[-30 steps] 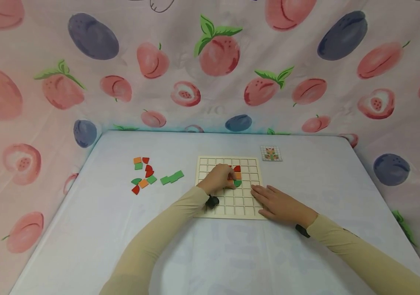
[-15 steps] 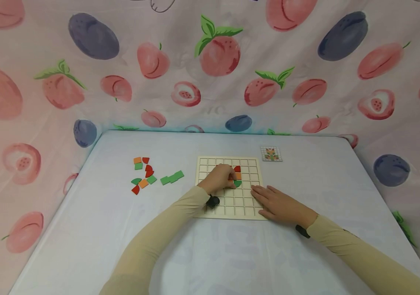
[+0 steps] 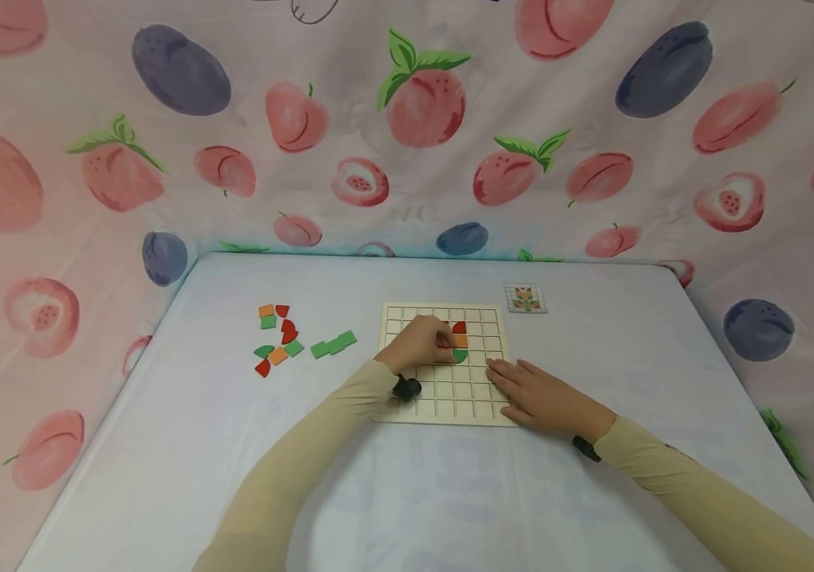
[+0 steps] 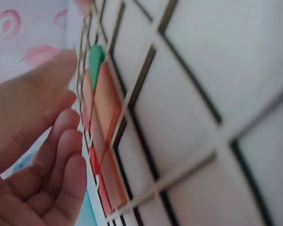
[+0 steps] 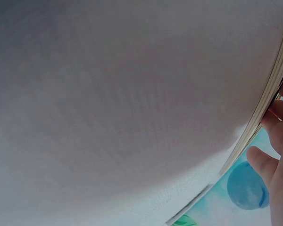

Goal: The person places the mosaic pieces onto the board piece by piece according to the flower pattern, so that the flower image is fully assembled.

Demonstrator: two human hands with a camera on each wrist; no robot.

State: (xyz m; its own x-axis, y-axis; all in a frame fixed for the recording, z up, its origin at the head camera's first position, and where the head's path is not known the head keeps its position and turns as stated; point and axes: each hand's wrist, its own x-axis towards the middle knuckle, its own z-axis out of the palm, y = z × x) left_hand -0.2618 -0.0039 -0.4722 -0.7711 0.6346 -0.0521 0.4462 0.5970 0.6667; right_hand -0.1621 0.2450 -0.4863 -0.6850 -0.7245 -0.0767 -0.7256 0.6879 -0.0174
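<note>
My left hand is over the pale wooden grid board, fingertips close to the coloured pieces lying in it. In the left wrist view its thumb and loosely bent fingers stand apart, and no piece shows between them. Right of those fingertips in the head view lie a red rounded piece, an orange square and a green rounded piece. More orange and red pieces show in the left wrist view, partly hidden from the head camera by the hand. My right hand rests with extended fingers on the board's right edge.
Left of the board lie several loose red, orange and green pieces, with a staggered row of green ones nearest it. A small pattern card lies beyond the board's back right corner. Fruit-printed cloth rises behind the white tabletop.
My left hand has drawn slightly left and away from the pieces, with its wrist shifting the same way. The right hand, board and loose pieces have stayed put.
</note>
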